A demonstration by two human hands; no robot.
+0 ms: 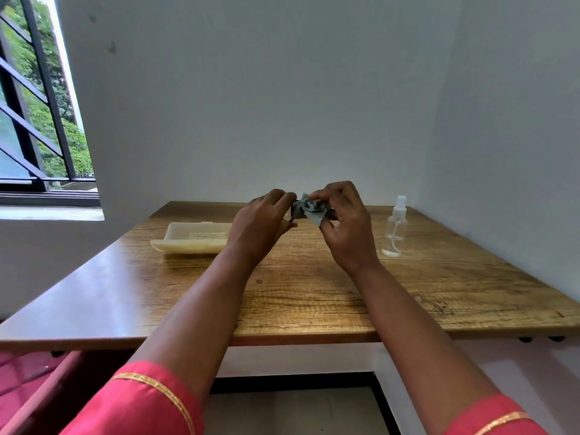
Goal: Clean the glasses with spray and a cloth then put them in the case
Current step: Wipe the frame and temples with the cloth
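two hands are raised at frame centre: the glasses (290,212) (mostly hidden) are pinched by the left hand (262,224), while the grey cloth (309,208) is bunched in the right hand's (343,221) curled fingers.

Wooden bench in a pale corner by a barred window

The bench (314,296) has a grained brown top with a smoother reddish-brown strip along its left side, and stands against plain whitish walls (251,98). At far left a window (34,114) with black diagonal bars (18,120) looks out on green foliage (78,152), above a grey sill (50,212). Under the bench lie pale floor tiles (292,412) edged by a black strip (295,382).
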